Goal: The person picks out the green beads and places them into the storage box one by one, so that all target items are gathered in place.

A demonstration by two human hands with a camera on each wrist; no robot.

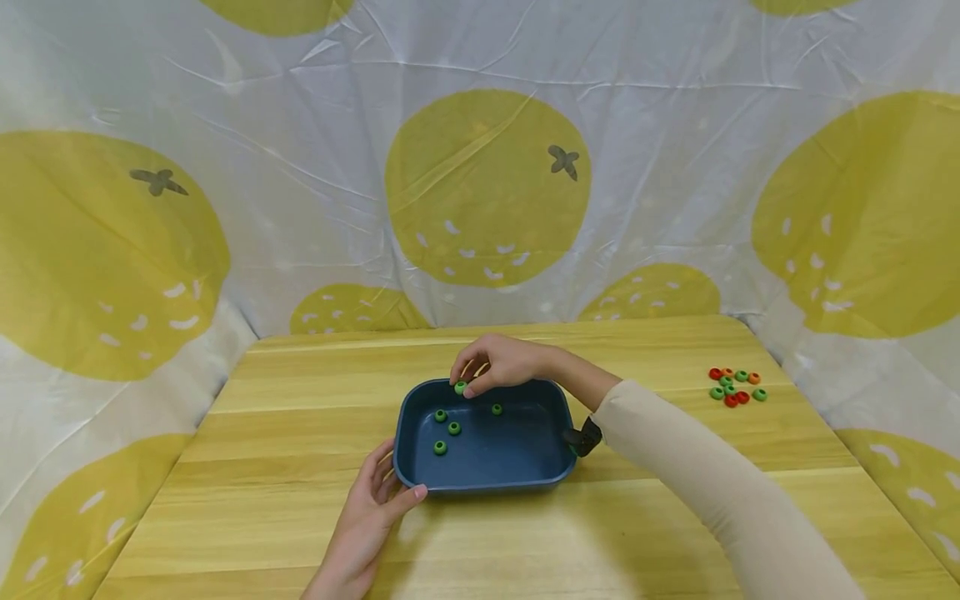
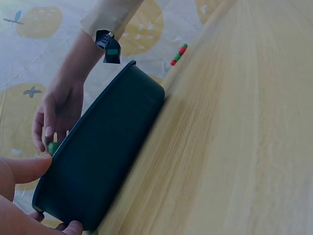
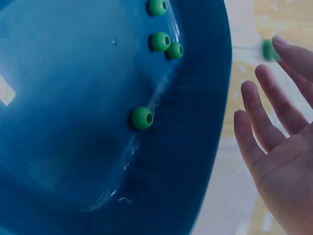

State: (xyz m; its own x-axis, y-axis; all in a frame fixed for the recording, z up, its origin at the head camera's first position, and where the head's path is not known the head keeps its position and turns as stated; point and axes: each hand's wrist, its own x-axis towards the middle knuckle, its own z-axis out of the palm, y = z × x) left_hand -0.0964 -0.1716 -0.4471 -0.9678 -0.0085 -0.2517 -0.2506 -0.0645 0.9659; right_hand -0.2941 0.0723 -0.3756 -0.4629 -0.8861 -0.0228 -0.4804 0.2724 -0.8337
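A dark blue rectangular tray [image 1: 495, 486] stands on the wooden table, with several green beads inside, one of them a bead [image 3: 142, 118] in the right wrist view. My right hand [image 1: 502, 362] pinches a green bead [image 1: 461, 387] between thumb and finger over the tray's far rim; its other fingers are spread in the right wrist view. At the tray's near left corner, my left hand [image 1: 363, 521] grips the wall, thumb on the rim and fingertips [image 2: 73, 228] at the outside of the wall.
On the table's right side lies a loose group of red, orange and green beads [image 1: 742, 397]. A black wrist device [image 1: 587, 437] on the right sleeve hangs by the tray's right end. Behind the table [image 1: 300, 400] hangs a cloth with yellow fruit shapes.
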